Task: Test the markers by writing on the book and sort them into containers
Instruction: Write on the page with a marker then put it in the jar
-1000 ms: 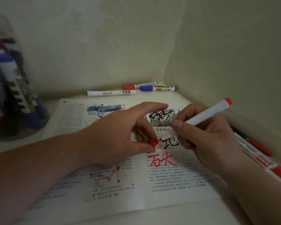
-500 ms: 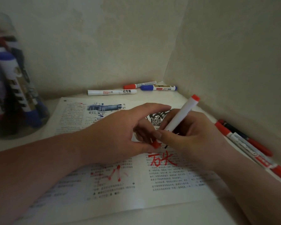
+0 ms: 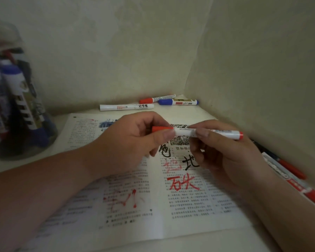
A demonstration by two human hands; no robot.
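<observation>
Risk: cap, pinched by left hand, may seat crooked on marker gripped by curled right hand, so it dries out.

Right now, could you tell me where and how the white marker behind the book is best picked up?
I'd pinch the white marker left of mid-barrel from above, fingers front and back: it lies flat, running left to right, and the red-capped marker crowds its right end.

Home study corner: book, marker jar
</observation>
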